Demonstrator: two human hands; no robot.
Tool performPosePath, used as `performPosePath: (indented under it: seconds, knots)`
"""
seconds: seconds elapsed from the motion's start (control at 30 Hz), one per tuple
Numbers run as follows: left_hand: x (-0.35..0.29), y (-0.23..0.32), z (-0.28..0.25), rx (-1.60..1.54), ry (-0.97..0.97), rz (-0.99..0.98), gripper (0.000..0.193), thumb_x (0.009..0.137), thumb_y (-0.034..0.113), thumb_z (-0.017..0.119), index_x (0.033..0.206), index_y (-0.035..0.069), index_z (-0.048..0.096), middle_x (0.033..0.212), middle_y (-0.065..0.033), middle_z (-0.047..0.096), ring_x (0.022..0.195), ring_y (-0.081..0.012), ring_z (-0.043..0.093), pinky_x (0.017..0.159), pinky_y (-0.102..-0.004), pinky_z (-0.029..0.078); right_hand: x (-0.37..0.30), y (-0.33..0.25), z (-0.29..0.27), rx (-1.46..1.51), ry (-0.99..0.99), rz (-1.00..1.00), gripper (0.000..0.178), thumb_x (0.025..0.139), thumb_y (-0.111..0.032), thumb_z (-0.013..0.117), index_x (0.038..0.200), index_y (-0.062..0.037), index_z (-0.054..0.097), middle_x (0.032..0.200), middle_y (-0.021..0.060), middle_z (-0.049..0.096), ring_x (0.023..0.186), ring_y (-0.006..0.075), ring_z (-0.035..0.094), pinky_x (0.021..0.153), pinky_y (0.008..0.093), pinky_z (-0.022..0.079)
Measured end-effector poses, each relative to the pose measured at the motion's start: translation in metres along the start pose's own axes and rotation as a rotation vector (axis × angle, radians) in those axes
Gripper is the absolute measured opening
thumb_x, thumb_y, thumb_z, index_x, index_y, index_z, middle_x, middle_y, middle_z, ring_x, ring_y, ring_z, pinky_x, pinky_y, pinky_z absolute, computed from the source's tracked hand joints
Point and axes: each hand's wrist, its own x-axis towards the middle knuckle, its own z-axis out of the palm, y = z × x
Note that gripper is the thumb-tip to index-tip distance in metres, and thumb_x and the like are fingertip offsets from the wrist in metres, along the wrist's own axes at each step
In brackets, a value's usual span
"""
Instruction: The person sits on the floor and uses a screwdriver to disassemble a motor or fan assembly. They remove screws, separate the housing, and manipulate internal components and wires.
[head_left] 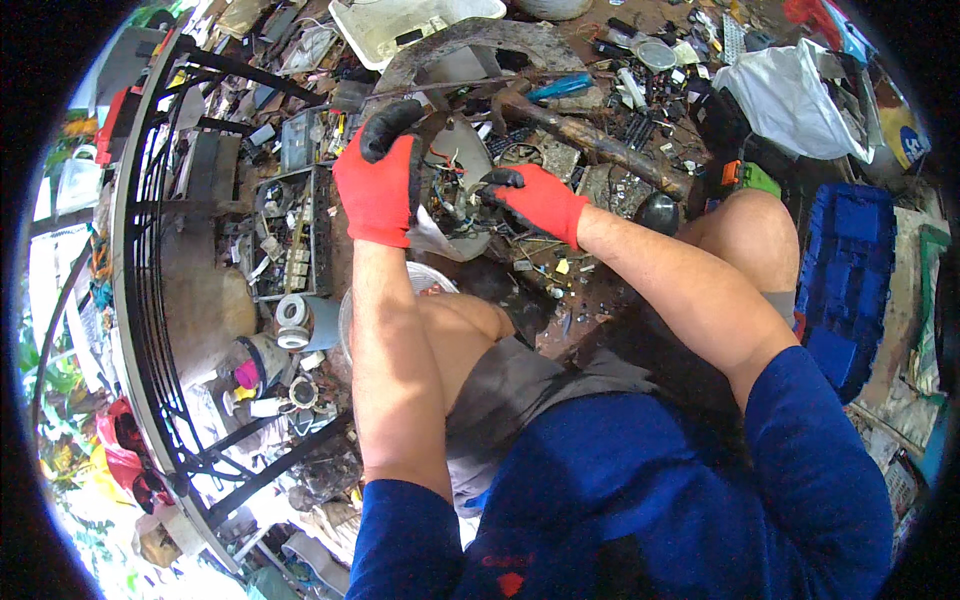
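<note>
My left hand [383, 180], in a red glove with black grip coating, is closed on the left edge of a pale grey curved plastic housing [462, 145]. Loose wires and small parts [455, 180] show inside the housing. At its right side is my right hand [537, 202], gloved the same way, its fingers pinched together. Whatever lies between those fingertips is too small to make out. Just beyond the right hand, a hammer [610, 150] with a worn wooden handle lies slanting across the scrap.
A blue-handled item [560, 88] lies past the hammer. Left are a parts tray [290, 235] and a black metal rack [150, 250]. A white basin [400, 22] stands at the back. To the right are a white sack [790, 95] and a blue plastic case [845, 285].
</note>
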Motion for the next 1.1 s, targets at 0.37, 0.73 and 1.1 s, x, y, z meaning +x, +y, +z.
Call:
performPosePath:
  seconds: [0.37,0.73,1.1]
  knots:
    - [-0.002,-0.014,-0.004,0.045,-0.003,0.004,0.027,0.085,0.005,0.065,0.111,0.002,0.071,0.106,-0.0069,0.073,0.096,-0.0151,0.066,0.09,-0.0288,0.048,-0.014,-0.04,0.002,-0.272,0.024,0.099,0.034,0.083,-0.028,0.061,0.105,-0.0025,0.068,0.097,0.0253,0.068,0.096,0.0411,0.066,0.085,0.0441,0.051]
    - [0.004,-0.009,0.002,0.0,-0.031,0.045,0.024,0.088,0.004,0.062,0.11,-0.001,0.07,0.106,-0.0085,0.073,0.099,-0.016,0.067,0.092,-0.0295,0.049,-0.013,-0.013,0.0,-0.322,0.172,-0.103,0.053,0.082,-0.024,0.063,0.129,-0.0031,0.052,0.116,0.0248,0.06,0.111,0.0401,0.058,0.095,0.0435,0.047]
    - [0.003,-0.014,0.0,-0.064,-0.026,-0.011,0.026,0.088,0.004,0.062,0.112,-0.002,0.069,0.106,-0.0084,0.072,0.098,-0.0171,0.067,0.092,-0.0299,0.049,0.001,-0.038,-0.014,-0.691,-0.217,-0.279,0.057,0.084,-0.032,0.066,0.135,-0.0109,0.05,0.117,0.0193,0.064,0.107,0.0384,0.062,0.092,0.0455,0.05]
